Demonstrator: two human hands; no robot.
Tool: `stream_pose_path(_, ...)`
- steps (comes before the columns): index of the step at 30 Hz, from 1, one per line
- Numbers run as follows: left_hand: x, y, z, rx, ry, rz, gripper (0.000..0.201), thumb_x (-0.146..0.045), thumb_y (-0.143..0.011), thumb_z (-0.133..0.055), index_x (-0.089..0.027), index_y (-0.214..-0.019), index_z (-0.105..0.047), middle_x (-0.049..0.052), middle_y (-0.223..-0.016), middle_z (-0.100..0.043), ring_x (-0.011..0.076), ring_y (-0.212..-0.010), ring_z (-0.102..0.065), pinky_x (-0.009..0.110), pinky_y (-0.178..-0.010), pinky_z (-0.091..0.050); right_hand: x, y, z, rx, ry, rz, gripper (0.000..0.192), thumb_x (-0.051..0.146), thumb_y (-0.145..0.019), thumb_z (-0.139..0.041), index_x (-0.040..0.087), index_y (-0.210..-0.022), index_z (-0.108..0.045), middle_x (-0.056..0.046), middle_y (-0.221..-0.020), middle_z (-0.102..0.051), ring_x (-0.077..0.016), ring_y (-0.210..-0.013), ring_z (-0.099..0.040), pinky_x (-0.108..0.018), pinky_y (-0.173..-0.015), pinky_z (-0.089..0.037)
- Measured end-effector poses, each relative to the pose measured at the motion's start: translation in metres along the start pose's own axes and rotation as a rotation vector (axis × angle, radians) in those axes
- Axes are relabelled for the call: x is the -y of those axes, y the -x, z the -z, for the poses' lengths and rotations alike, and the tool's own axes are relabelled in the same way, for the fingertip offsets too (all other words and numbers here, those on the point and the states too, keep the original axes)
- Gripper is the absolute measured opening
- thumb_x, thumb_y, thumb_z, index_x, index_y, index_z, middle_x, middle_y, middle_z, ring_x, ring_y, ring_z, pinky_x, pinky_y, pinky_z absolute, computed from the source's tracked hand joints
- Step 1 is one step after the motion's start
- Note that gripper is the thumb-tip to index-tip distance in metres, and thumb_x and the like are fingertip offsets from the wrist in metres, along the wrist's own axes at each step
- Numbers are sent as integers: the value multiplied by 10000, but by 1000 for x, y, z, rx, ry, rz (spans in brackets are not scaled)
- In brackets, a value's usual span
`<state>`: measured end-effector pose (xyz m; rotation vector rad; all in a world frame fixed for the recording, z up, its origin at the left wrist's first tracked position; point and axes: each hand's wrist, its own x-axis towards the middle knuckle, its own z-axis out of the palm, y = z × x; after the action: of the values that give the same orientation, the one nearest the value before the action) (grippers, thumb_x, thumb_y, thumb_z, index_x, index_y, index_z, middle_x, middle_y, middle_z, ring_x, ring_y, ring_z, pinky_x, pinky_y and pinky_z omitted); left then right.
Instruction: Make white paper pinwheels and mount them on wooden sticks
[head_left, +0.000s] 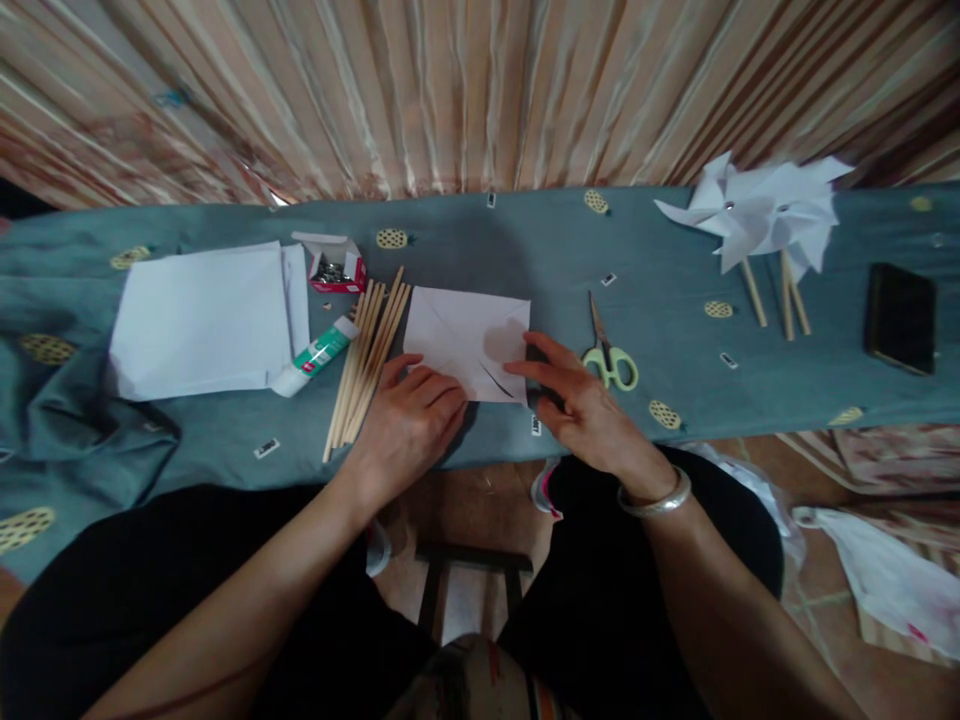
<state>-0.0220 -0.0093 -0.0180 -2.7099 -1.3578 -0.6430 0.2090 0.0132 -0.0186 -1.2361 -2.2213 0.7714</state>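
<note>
Pressing paper square (466,340) flat on table (675,250): left hand (409,425) open at near-left corner, right hand (581,400) open, fingertips touching right edge; lying just ahead, between both; scissors (611,355) just right.

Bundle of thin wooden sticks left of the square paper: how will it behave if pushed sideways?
The thin wooden sticks look round and loose, so they would probably roll and scatter. They seem light and stiff. The glue stick lies against their left side and may block them that way.
</note>
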Motion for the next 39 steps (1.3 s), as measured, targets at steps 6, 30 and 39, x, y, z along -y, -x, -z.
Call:
stream_pose_path(6, 2, 10, 5, 12, 6, -7, 161, -147, -904, -526, -174, -893, -684, 33, -890, -744, 191, -800, -664, 471, -1006, -449, 6, -3, -6, -12, -161, -22, 164, 223, -848, -661, 237, -1000, -719, -98, -1431, -528, -270, -1341, -484, -501, -1100, -409)
stream_pose_path(30, -9, 16, 2, 68, 55, -3, 252, -130, -933, -520, -177, -1144, -649, 51, -1048, -728, 207, -967, -640, 606, -1156, -261, 19, -14, -23, -92, -192, -159, 149, 269, -848, -680, 198, -977, -701, -32, -861, -712, -167, -742, -641, -309, -721, -502)
stream_pose_path(39, -6, 13, 3, 12, 35, 76, 216, -152, -927, -527, -166, -1086, -673, 55, -979, -739, 218, -909, -642, 540, -1062, -367, 22, -11, -22, -50, -116, -4, 176, 190, -896, -603, 194, -1058, -672, -70, -1018, -724, -206, -916, -665, -358, -855, -523)
